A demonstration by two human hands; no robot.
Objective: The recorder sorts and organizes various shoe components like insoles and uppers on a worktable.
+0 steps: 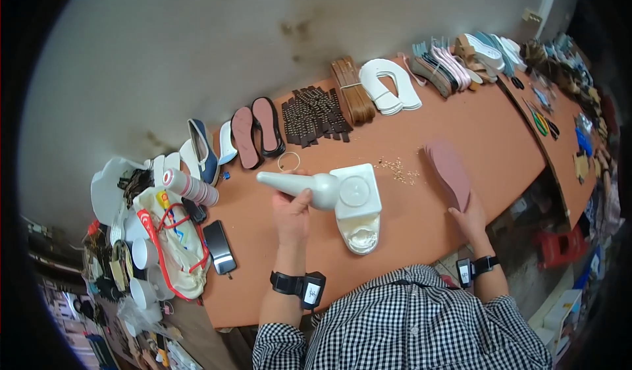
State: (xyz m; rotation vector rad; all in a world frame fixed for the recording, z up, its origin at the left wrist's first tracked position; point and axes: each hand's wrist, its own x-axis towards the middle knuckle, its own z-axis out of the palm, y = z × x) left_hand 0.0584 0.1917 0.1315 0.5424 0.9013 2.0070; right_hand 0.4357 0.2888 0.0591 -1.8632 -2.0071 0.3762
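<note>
Near the table's middle my left hand (291, 215) is closed round a pale grey, cone-shaped piece with a rounded bulb (322, 191); its narrow end points left. The bulb meets or overlaps a white plastic container (355, 192), and I cannot tell whether they are joined. A white, paste-like mass (363, 238) fills the container's open near end. To the right my right hand (469, 222) grips the near end of a pink insole (449, 172), held tilted above the table; its edge looks layered, so there may be several together.
Along the wall lie studded dark straps (315, 114), brown strips (352, 92), white U-shaped pieces (408, 97), pink-lined soles (245, 139) and wedge soles (438, 70). Small bits (398, 170) are scattered mid-table. At left are a phone (219, 246), stacked cups (191, 187) and a cloth bag (174, 238). Scissors (540, 123) lie far right.
</note>
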